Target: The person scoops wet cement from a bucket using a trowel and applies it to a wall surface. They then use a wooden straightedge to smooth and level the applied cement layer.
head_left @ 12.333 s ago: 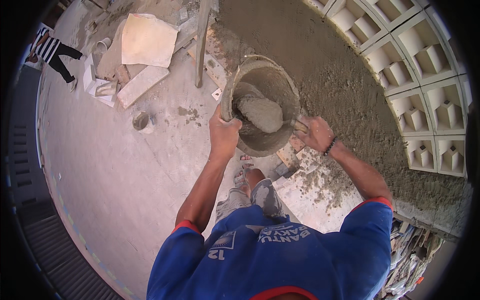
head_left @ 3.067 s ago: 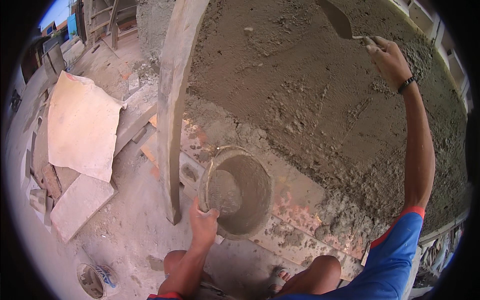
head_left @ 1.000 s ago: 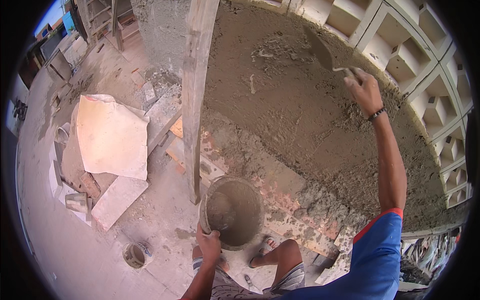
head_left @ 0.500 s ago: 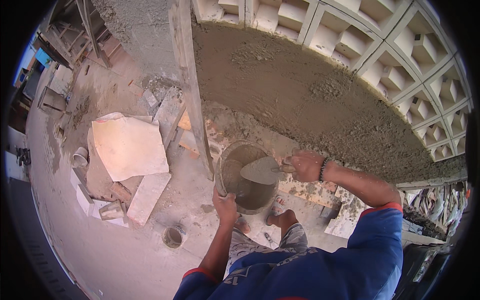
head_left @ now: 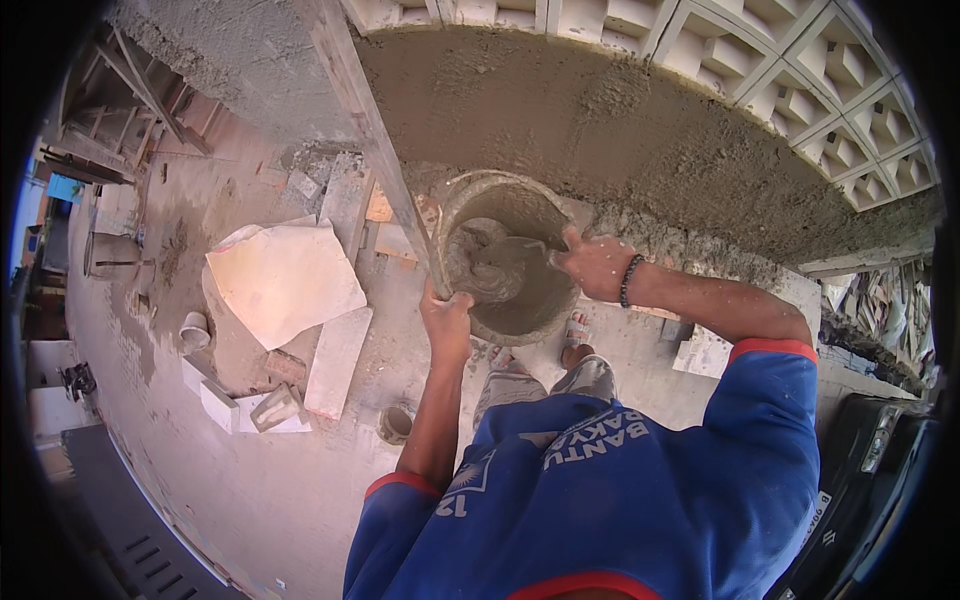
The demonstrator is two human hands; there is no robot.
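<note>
My left hand [head_left: 446, 322] grips the near-left rim of a mortar-caked bucket [head_left: 545, 215] held over my sandalled feet. Grey wet mortar [head_left: 475, 270] lies heaped inside it. My right hand [head_left: 598, 262] is closed round the handle of a trowel [head_left: 520, 258], whose blade is down in the bucket among the mortar and partly hidden by it. Just beyond the bucket rises the freshly mortared wall face [head_left: 620, 120], rough and wet in patches.
A wooden post [head_left: 370, 140] leans left of the bucket, below white breeze blocks [head_left: 720, 55]. A pale sheet [head_left: 285, 280], long slab [head_left: 338, 365] and small pail [head_left: 394, 425] lie at left. Debris [head_left: 870, 310] and a dark vehicle [head_left: 865, 500] are at right.
My right hand has brought the trowel down from the wall into the bucket. The bucket sits higher in the view, and the wall and blocks have shifted upward with it.
</note>
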